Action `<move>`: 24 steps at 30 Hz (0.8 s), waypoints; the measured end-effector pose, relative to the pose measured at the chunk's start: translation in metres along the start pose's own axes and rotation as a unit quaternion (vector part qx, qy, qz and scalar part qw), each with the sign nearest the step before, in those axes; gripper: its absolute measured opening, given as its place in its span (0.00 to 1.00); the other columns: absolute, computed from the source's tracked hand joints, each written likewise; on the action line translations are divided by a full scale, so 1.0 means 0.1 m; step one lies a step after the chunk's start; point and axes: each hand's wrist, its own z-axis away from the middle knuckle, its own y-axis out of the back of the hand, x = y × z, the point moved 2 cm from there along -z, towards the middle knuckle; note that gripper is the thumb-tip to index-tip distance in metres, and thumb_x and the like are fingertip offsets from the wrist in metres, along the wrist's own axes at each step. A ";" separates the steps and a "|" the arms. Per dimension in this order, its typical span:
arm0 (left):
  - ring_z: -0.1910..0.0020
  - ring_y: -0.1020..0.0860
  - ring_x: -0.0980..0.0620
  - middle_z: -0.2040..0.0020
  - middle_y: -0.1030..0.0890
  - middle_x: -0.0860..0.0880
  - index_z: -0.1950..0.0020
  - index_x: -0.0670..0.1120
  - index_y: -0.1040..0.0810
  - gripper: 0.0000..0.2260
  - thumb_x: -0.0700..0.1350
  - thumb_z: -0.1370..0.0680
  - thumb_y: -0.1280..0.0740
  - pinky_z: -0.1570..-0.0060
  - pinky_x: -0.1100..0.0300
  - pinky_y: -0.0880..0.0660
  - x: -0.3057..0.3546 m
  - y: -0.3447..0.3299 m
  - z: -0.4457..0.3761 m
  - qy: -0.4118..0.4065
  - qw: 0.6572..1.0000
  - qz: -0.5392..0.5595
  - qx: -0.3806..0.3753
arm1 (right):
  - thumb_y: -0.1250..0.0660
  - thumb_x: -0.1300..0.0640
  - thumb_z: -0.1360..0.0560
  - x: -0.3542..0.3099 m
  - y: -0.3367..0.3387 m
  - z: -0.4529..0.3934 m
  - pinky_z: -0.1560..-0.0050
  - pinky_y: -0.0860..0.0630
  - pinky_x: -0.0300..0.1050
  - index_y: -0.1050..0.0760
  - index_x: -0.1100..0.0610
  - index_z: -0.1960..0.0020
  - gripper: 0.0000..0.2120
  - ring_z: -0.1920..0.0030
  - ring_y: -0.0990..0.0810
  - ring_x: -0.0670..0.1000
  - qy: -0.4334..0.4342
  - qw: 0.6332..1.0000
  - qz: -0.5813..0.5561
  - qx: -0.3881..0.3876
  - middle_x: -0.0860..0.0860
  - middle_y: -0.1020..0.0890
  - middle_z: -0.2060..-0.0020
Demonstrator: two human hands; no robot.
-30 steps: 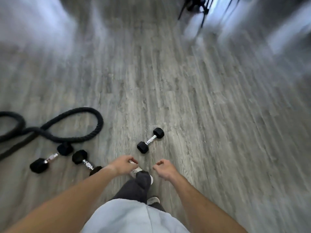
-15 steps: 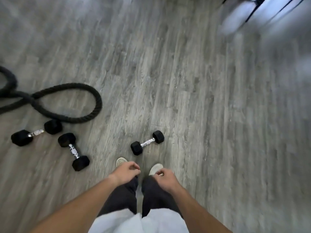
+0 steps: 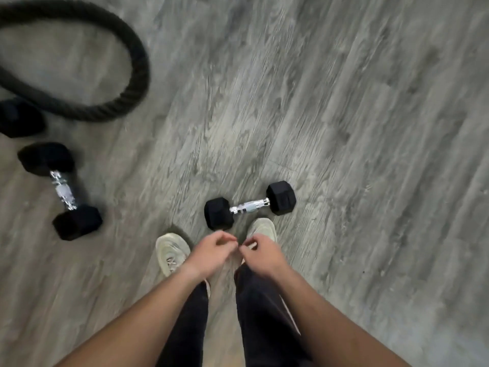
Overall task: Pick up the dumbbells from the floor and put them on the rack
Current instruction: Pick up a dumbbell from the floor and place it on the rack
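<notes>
Dumbbell ahead of shoes: heavy, rigid; grip at knurled chrome bar. Left hand, right hand loosely curled, holding nothing.

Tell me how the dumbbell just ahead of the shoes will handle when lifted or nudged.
The dumbbell likely feels heavy for its size, with solid black heads. Their flat hexagonal faces should keep it from rolling. The shiny, ridged-looking metal handle probably gives a firm, stiff grip.

Two dumbbells show whole: one just ahead of the shoes, another well left of them; a black head of a possible third sits further left at the frame edge; one thick rope; two pale shoes; two hands.
</notes>
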 end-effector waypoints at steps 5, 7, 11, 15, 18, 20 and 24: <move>0.58 0.23 0.52 0.56 0.21 0.52 0.44 0.53 0.23 0.07 0.46 0.22 0.30 0.52 0.58 0.28 -0.37 0.00 -0.82 0.029 0.995 0.039 0.087 | 0.33 0.50 0.22 0.05 -0.20 -0.95 0.43 0.23 0.46 0.20 0.54 0.44 0.11 0.44 0.17 0.56 0.020 0.997 0.071 -0.002 0.53 0.15 0.47; 0.60 0.24 0.51 0.59 0.23 0.52 0.39 0.56 0.27 0.13 0.46 0.21 0.30 0.52 0.56 0.27 -0.45 0.03 -1.02 0.035 0.993 0.047 0.101 | 0.33 0.51 0.22 0.03 -0.25 -1.23 0.40 0.25 0.47 0.22 0.54 0.40 0.13 0.39 0.20 0.57 0.041 0.990 0.136 0.004 0.54 0.17 0.41; 0.62 0.24 0.50 0.63 0.24 0.52 0.39 0.58 0.32 0.17 0.46 0.23 0.30 0.58 0.55 0.28 -0.59 0.09 -1.31 0.037 0.989 0.047 0.134 | 0.32 0.52 0.23 -0.12 -0.24 -1.65 0.31 0.32 0.59 0.32 0.53 0.29 0.24 0.28 0.34 0.61 0.142 0.898 0.403 0.103 0.57 0.31 0.30; 0.65 0.22 0.47 0.63 0.22 0.50 0.46 0.58 0.35 0.16 0.49 0.25 0.30 0.65 0.56 0.29 -0.65 0.10 -1.47 0.030 0.987 0.006 0.160 | 0.31 0.52 0.24 -0.24 -0.19 -2.09 0.31 0.34 0.60 0.30 0.51 0.31 0.23 0.29 0.32 0.61 0.164 0.818 0.546 0.082 0.56 0.29 0.32; 0.67 0.23 0.48 0.63 0.23 0.50 0.47 0.56 0.36 0.14 0.49 0.23 0.30 0.68 0.56 0.30 -0.65 0.12 -1.53 0.020 0.987 -0.011 0.160 | 0.29 0.50 0.27 -0.34 -0.13 -2.27 0.44 0.24 0.52 0.21 0.50 0.42 0.14 0.42 0.19 0.59 0.108 0.851 0.515 0.010 0.53 0.18 0.44; 0.67 0.23 0.48 0.63 0.23 0.49 0.46 0.56 0.35 0.14 0.48 0.23 0.31 0.68 0.55 0.28 -0.64 0.14 -1.51 0.012 0.988 -0.009 0.152 | 0.29 0.50 0.27 -0.39 -0.14 -2.27 0.47 0.21 0.50 0.20 0.51 0.43 0.13 0.45 0.17 0.59 0.088 0.855 0.511 -0.007 0.53 0.17 0.47; 0.66 0.24 0.46 0.64 0.24 0.49 0.48 0.58 0.36 0.15 0.48 0.25 0.31 0.65 0.52 0.26 -0.59 0.27 -1.20 0.011 0.990 0.017 0.137 | 0.31 0.56 0.29 -0.43 -0.17 -1.98 0.51 0.20 0.48 0.22 0.52 0.49 0.08 0.56 0.21 0.57 0.076 0.853 0.516 -0.026 0.52 0.19 0.56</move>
